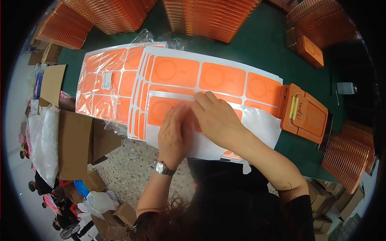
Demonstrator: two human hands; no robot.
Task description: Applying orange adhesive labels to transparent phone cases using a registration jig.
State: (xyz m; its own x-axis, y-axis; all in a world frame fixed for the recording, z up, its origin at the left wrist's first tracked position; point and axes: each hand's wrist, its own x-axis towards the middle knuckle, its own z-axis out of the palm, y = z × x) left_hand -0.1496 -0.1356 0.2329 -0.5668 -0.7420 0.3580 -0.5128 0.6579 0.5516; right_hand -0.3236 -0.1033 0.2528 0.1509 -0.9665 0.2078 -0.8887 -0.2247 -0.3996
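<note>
While both forearms enter from the lower edge, the left hand (173,132), with a metal wristwatch (163,168) at its wrist, and the right hand (219,118) meet over a stack of orange label sheets (221,76), which lies directly beneath them and extends beyond them on both sides. Fingers of both hands are bent and close-set; whether they pinch anything cannot be told. Rounded orange rectangles, several marked with a faint ring and short bar, cover the white sheets; a bare white area shows beside the right forearm. To the left lies a plastic-wrapped pack of similar sheets (100,66); at the right end stands an orange frame (309,116) with a yellow strip. A dark green table (265,48) supports these, with stacks of ribbed orange pieces (209,18) along its far side. Cardboard boxes (74,144) occupy the speckled floor (132,168) at left.
</note>
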